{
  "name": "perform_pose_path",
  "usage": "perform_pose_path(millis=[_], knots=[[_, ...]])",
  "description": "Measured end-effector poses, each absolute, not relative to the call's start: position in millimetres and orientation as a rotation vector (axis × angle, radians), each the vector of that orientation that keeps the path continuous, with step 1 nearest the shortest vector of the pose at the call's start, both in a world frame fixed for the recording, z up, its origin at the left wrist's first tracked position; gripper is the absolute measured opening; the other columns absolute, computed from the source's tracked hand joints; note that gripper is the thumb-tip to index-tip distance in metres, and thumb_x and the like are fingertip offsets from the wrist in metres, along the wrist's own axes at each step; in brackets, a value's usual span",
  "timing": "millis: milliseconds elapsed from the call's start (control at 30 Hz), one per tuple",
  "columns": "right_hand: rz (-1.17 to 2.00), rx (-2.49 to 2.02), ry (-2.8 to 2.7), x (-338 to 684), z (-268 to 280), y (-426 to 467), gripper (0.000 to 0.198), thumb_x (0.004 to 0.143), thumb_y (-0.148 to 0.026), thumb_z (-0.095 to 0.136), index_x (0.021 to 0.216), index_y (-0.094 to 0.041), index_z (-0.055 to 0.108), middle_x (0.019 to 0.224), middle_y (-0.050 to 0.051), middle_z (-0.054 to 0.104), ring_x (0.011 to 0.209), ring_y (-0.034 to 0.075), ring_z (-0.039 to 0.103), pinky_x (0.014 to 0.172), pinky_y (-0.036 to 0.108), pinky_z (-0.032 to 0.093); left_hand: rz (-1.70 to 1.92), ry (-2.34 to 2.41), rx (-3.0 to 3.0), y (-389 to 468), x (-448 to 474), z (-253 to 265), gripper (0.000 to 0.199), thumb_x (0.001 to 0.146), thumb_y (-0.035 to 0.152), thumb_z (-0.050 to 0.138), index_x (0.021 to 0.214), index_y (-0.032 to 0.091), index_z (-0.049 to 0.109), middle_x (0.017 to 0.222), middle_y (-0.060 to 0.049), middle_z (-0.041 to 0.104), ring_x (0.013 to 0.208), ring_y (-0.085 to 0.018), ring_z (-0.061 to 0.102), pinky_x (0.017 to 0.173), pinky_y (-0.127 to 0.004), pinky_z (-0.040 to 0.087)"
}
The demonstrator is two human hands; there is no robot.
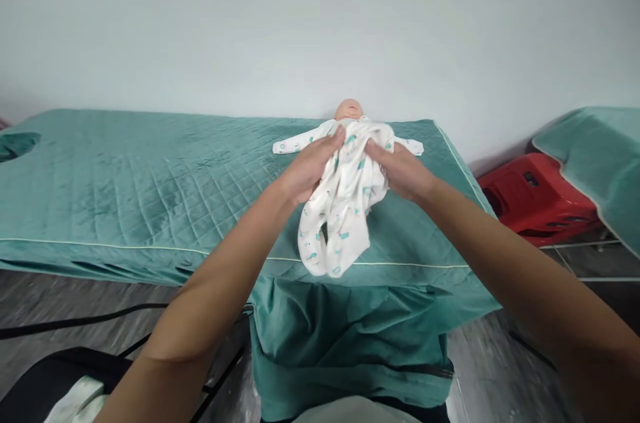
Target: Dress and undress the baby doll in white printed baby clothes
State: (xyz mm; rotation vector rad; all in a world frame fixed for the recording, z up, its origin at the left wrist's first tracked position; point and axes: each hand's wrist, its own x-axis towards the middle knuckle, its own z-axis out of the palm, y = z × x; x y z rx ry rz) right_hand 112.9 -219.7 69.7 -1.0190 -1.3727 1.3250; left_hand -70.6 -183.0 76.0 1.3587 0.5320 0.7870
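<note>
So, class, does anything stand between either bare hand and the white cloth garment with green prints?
Nothing visible does. The left hand and right hand grip the garment directly, one at each side of its bunched upper part. The smooth, pinkish doll head shows beyond it, not in between.

The baby doll (349, 109) has a smooth, round head at the back edge of the green bed (125, 176). White sleeves (295, 143) with tiny pictures stick out on both sides of it, on the bed. The white cloth (345, 203) has blue-green pictures. It is bunched at the top, and its loose end hangs by the bed's front edge.
</note>
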Motion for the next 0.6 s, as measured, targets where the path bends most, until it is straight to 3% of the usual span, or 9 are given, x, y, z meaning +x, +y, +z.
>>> perform_pose_path(millis=[100,200,367,600], knots=[[1.215,-1.010,-1.235,110,75,-211,0.060,0.074,-0.081,0.064,0.099,-0.027,0.070,0.085,0.005,0.076,0.104,0.030,0.069,0.087,0.043,0.058,0.474,0.487,1.509,-191,-77,74,0.048,0.077,0.064,0.074,0.085,0.018,0.066,0.066,-0.003,0.066,0.053,-0.014,0.059,0.055,-0.030,0.048],[1.189,-1.040,-1.165,108,74,-211,0.064,0.075,-0.084,0.060,0.101,-0.025,0.067,0.086,0.006,0.075,0.097,0.030,0.071,0.080,0.044,0.059,0.293,0.462,1.657,-195,-79,75,0.038,0.074,0.051,0.081,0.081,0.016,0.068,0.060,0.002,0.060,0.051,-0.010,0.051,0.055,-0.026,0.043],[1.262,-0.978,-1.167,104,67,-219,0.069,0.075,-0.083,0.061,0.110,-0.024,0.064,0.085,0.007,0.075,0.091,0.028,0.072,0.075,0.041,0.059,0.465,0.588,1.729,-197,-75,71,0.035,0.075,0.047,0.080,0.087,0.017,0.069,0.073,0.001,0.064,0.059,-0.010,0.051,0.054,-0.024,0.040],[1.131,-0.983,-1.135,111,72,-217,0.056,0.082,-0.072,0.064,0.113,-0.024,0.066,0.098,0.007,0.076,0.103,0.027,0.071,0.082,0.039,0.059,0.629,0.689,1.529,-192,-73,54,0.040,0.070,0.047,0.084,0.087,0.014,0.072,0.084,-0.004,0.072,0.076,-0.018,0.064,0.072,-0.030,0.049]])
